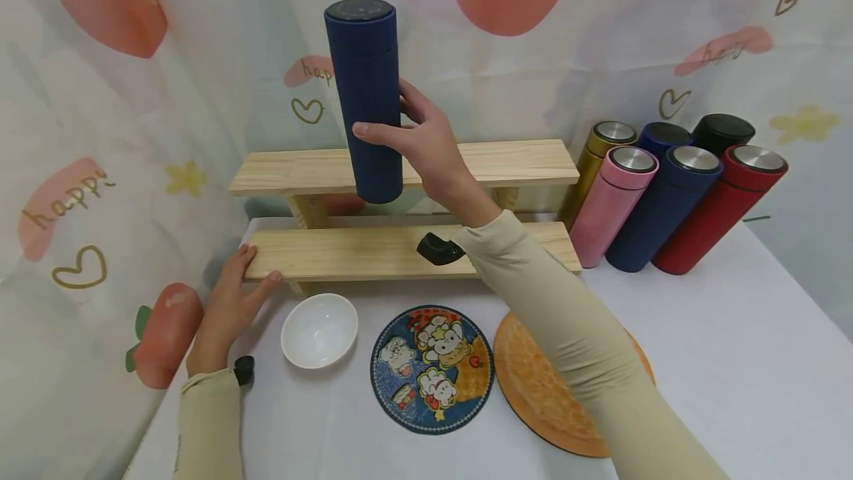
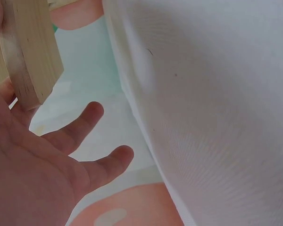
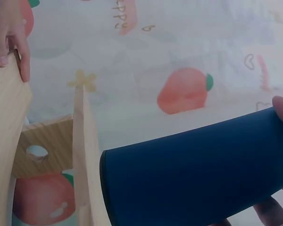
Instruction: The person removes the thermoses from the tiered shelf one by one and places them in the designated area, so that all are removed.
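Observation:
A dark blue thermos bottle with a black top is held in the air above the upper board of a two-tier wooden shelf. My right hand grips it from the right side, thumb across its front. In the right wrist view the bottle lies across the foreground beside the shelf boards. At the lower board's left end, my left hand holds the wood between thumb and fingers. Two fingers of that hand stick out past the board in the left wrist view.
Several thermos bottles stand at the right of the shelf, including a pink one and a red one. A white bowl, a round cartoon mat and an orange round mat, partly under my right arm, lie in front.

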A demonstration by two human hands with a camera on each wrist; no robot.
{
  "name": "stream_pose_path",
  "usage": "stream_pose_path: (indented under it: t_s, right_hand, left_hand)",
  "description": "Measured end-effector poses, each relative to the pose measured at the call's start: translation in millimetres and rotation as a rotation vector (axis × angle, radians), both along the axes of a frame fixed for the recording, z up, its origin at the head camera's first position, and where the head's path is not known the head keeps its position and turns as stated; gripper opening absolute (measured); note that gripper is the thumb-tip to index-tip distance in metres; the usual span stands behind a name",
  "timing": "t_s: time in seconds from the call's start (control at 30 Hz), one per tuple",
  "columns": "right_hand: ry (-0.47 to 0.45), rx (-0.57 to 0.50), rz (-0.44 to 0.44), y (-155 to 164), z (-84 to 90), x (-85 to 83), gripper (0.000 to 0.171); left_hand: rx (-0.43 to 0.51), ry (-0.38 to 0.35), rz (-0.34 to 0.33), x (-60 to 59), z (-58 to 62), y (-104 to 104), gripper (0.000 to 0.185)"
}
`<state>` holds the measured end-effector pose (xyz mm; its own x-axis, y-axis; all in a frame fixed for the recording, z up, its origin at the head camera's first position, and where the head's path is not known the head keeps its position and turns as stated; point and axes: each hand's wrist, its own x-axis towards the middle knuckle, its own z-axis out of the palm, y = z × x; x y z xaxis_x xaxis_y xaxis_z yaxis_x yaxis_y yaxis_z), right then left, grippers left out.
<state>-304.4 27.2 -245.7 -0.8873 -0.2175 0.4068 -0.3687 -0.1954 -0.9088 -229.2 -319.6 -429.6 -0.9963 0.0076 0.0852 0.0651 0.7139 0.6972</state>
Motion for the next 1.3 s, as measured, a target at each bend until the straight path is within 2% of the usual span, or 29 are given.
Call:
stream_pose_path:
  t_s: [0.3,0.7,1.03,1.3]
  right_hand:
    - [-0.035,-0.001,-0.006,30,-13.7,13.0,0.077]
    - [-0.018,0.025,-0.100,73,-28.5,31.4,0.073]
    - [-0.046,0.046,-0.141,103,-40.6,44.3,0.071]
    - [-0.089,0.098,-0.192,128,-43.6,57.9,0.073]
  left_hand:
    - [0.002,-0.003,0.002,-0.1,-0.6,0,0.090]
    - [-0.009,0.031,-0.015,-0.4,-2.8,-1,0.088]
    - [-0.018,-0.001,0.005,-1.3,-6.7,-3,0.093]
    - [-0.016,-0.018,-0.004,-0.8,-3.3,-1,0.095]
